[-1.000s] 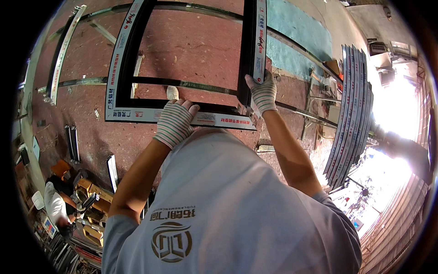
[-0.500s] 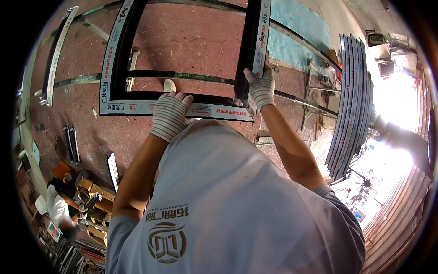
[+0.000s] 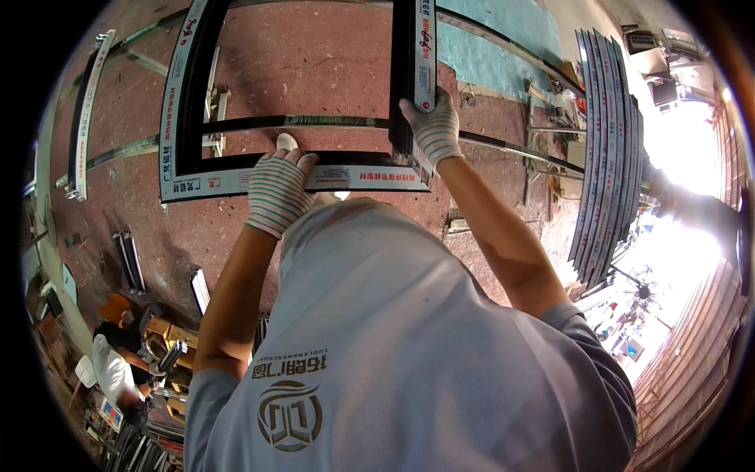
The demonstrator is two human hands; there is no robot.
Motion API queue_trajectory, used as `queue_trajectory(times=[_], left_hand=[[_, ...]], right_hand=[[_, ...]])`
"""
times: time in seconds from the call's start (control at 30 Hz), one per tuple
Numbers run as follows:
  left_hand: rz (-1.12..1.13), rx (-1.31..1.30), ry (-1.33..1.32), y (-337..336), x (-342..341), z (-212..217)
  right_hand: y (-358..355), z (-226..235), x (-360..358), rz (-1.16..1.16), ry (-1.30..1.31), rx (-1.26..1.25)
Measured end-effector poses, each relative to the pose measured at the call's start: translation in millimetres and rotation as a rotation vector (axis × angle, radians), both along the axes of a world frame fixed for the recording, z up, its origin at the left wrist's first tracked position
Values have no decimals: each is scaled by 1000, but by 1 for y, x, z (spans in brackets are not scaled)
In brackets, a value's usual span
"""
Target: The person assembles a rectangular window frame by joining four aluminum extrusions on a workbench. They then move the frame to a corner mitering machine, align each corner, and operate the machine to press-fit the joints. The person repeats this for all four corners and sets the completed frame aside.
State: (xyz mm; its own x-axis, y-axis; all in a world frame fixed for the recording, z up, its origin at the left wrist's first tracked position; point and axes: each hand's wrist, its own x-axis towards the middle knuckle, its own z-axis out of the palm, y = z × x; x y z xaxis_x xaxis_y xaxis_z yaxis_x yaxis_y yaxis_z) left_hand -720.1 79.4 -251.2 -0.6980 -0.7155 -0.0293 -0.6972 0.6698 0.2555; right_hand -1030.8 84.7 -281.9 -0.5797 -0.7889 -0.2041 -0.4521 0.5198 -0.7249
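A black window frame [image 3: 346, 175] with white printed film along its bars lies in front of me. Over the near bar, left of its middle, my left hand [image 3: 281, 189], in a striped knit glove, has its fingers curled. My right hand [image 3: 432, 132], gloved alike, grips the lower end of the right upright bar [image 3: 425, 55], thumb on the inner side. That end sits at the near right corner; whether the joint is fully closed I cannot tell. The left upright bar [image 3: 179, 86] meets the near bar at the other corner.
Dark rails [image 3: 519, 149] run crosswise under the frame. Several film-covered profiles [image 3: 602, 157] stand in a bundle at right; another profile [image 3: 89, 118] lies across the rails at far left. A person [image 3: 114, 370] is at lower left near wooden boxes. Short profiles [image 3: 128, 262] stand on the reddish floor.
Frame and hands appear slightly further left and higher in view, along with the surroundings. The right upright bar looks straighter now. Both hands keep their hold.
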Motion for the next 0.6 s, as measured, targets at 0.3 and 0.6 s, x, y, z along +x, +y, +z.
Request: queue_trajectory(times=[0.3, 0.6], left_hand=[[-21, 0, -22, 5, -8, -1], [-4, 2, -75, 3, 1, 3]], right_hand=[[14, -3, -8, -37, -49, -25], [14, -5, 7, -21, -32, -57]])
